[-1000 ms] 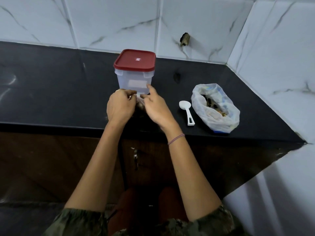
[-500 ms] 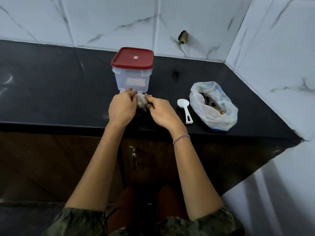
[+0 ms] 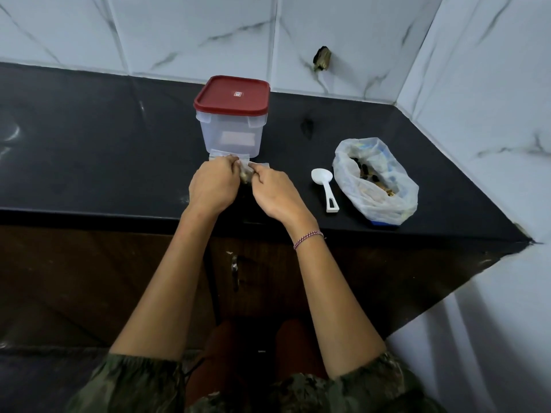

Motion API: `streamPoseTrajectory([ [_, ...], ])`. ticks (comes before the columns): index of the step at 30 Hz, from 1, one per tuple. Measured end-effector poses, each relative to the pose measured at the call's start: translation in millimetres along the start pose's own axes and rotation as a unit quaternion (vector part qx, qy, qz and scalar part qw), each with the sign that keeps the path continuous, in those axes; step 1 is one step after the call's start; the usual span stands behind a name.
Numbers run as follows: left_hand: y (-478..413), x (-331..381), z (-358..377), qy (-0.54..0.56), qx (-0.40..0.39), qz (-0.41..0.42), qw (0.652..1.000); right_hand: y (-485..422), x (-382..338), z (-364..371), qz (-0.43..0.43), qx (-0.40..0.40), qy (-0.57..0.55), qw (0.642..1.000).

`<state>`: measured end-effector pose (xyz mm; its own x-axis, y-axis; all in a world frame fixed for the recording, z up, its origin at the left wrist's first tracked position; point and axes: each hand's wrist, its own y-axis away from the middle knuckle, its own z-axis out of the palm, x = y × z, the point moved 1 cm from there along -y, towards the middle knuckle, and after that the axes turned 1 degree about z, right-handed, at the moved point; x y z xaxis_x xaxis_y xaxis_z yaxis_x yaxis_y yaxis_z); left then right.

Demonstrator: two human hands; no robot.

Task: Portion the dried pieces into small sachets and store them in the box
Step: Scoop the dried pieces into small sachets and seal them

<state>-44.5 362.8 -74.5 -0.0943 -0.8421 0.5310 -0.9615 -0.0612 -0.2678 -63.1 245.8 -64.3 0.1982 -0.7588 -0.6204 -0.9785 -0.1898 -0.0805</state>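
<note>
A small clear sachet [image 3: 246, 172] with dark dried pieces in it is held between my two hands on the black counter [image 3: 104, 150]. My left hand [image 3: 212, 186] pinches its left side and my right hand [image 3: 272, 192] pinches its right side. Just behind them stands a clear plastic box [image 3: 231, 135] with a red lid [image 3: 232, 95] closed on it. A few empty sachets [image 3: 217, 153] lie flat at the box's base. To the right sits an open white plastic bag [image 3: 375, 183] with dried pieces inside.
A white plastic spoon [image 3: 323, 184] lies on the counter between my right hand and the bag. White tiled walls close off the back and the right side. A dark wooden cabinet front [image 3: 89, 278] runs below the counter edge.
My right hand's fingers, stretched out at the sachet's top a second ago, have curled in and now pinch it. Both hands have drawn slightly toward me with the sachet.
</note>
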Motion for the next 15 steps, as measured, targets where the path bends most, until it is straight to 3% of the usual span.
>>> streamPoseTrajectory([
  [9,4.6,1.5,-5.7,0.076,0.040,-0.022,0.996,1.9,-2.5,-14.0,0.022,-0.027,-0.071,0.997],
  [15,5.5,8.9,-14.6,0.091,0.104,-0.041,0.990,4.6,-3.6,-24.5,0.003,-0.001,-0.100,0.995],
])
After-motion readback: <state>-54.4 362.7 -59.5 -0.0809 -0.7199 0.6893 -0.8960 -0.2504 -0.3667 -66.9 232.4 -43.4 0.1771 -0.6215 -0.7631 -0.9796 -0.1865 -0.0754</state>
